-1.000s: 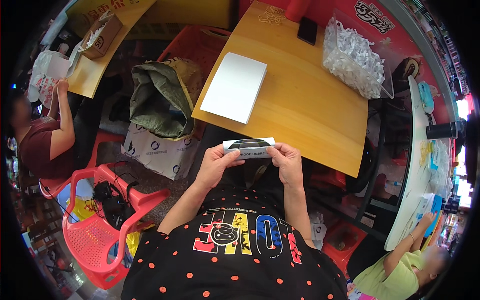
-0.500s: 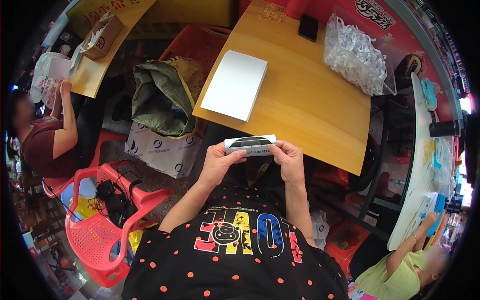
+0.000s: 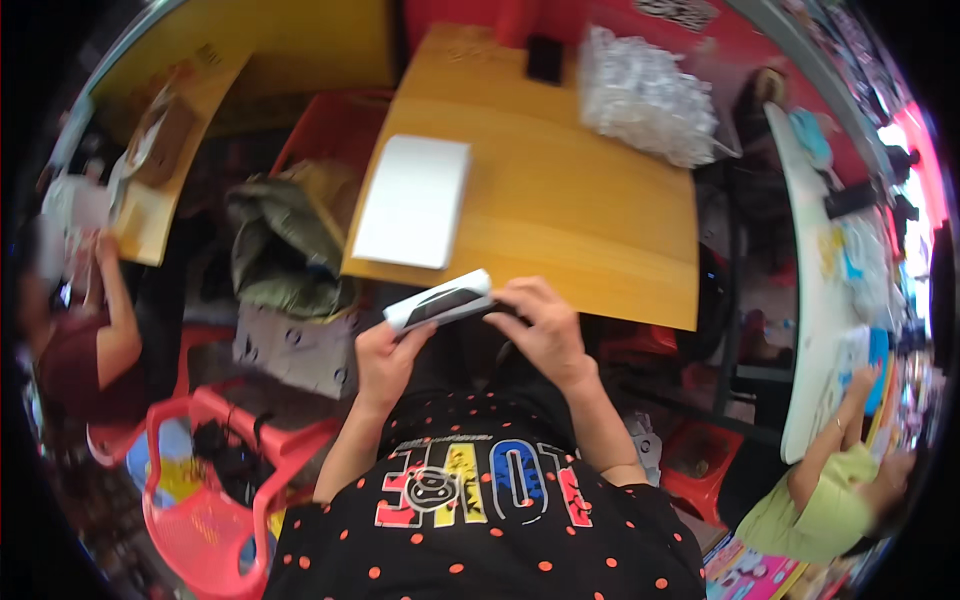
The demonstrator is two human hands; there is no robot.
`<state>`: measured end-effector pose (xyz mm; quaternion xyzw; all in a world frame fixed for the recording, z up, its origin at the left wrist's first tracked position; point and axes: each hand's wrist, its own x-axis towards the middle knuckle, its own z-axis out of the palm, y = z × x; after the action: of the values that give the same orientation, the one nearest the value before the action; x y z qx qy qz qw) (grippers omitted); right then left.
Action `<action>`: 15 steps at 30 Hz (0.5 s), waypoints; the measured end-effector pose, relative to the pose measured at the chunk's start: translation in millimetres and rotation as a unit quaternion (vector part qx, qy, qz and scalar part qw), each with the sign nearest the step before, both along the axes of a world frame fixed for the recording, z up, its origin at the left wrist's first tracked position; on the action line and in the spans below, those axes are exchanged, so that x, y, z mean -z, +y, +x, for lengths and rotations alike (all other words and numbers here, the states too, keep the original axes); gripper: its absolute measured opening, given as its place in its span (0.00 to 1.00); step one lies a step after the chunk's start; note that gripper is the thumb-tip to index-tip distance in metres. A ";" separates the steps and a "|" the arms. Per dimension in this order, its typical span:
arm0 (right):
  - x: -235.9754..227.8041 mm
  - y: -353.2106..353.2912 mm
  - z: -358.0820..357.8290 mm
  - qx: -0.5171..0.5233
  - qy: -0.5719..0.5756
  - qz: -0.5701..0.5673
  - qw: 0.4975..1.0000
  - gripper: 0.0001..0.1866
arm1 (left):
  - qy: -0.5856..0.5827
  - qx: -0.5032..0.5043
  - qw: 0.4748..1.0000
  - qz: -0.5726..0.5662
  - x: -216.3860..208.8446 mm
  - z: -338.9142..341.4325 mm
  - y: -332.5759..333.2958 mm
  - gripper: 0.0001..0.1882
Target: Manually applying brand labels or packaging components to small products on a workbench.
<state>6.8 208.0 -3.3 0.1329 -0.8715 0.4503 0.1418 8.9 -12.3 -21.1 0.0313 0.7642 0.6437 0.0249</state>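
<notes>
A curled white printed sheet [image 3: 437, 303] with a dark umbrella picture is held over my lap, just off the table's near edge. My left hand [image 3: 388, 358] grips its lower left end between thumb and fingers. At its right end, my right hand [image 3: 543, 328] pinches the edge, though motion blur softens the fingertips. The sheet tilts, its right end higher than its left. Beyond it, on the wooden table [image 3: 560, 190], lies a flat stack of white paper [image 3: 413, 202].
A clear bin of white strips [image 3: 650, 95] and a dark phone [image 3: 545, 60] occupy the table's far side. Left are an open sack [image 3: 285, 245] and a red chair [image 3: 205, 500] bearing black cables. Co-workers sit at the left table [image 3: 150, 215] and right white table [image 3: 805, 380].
The sheet has gone from level to tilted and shifted left. My right hand has turned and moved its grip to the right end. The whole view has also swung.
</notes>
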 end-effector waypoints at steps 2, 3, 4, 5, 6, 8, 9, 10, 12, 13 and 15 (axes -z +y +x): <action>1.1 0.5 -0.9 -0.041 0.024 0.036 0.998 0.11 | 0.045 -0.002 0.995 -0.084 -10.5 -0.1 2.4 0.10; 3.8 -0.4 -3.4 -0.053 0.052 0.038 0.997 0.11 | 0.060 -0.014 0.992 -0.112 -13.9 0.7 3.3 0.10; -0.4 0.4 -3.8 -0.056 0.076 0.042 0.995 0.09 | 0.082 -0.007 0.991 -0.110 -15.7 -0.2 5.3 0.10; 0.2 0.6 -3.2 -0.046 0.093 0.039 0.994 0.06 | 0.104 -0.002 0.989 -0.107 -16.8 -1.3 7.3 0.09; 0.0 3.8 -3.1 -0.043 0.118 0.055 0.991 0.06 | 0.104 0.003 0.988 -0.117 -17.0 -1.6 10.0 0.09; -1.8 7.8 -2.7 -0.040 0.154 0.082 0.984 0.05 | 0.107 0.004 0.988 -0.115 -17.1 -0.9 15.4 0.10; 2.4 8.8 -2.1 -0.049 0.164 0.098 0.980 0.05 | 0.107 0.002 0.989 -0.105 -17.3 0.3 16.1 0.10; 4.4 11.2 -0.8 -0.051 0.163 0.103 0.980 0.05 | 0.106 -0.001 0.990 -0.096 -18.5 0.5 18.9 0.10; 11.1 15.8 2.5 -0.057 0.162 0.103 0.980 0.05 | 0.114 0.016 0.989 -0.093 -17.7 -0.1 23.6 0.10; 11.1 16.6 3.2 -0.057 0.164 0.100 0.980 0.06 | 0.118 0.020 0.988 -0.094 -18.7 -0.3 25.2 0.10; 10.8 18.3 4.9 -0.062 0.162 0.095 0.980 0.06 | 0.135 0.024 0.985 -0.107 -22.7 1.3 29.8 0.09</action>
<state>11.6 226.3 -14.1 0.2712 -0.8658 0.3457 0.2396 10.2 17.6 1.6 0.1332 0.8239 0.5476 -0.0598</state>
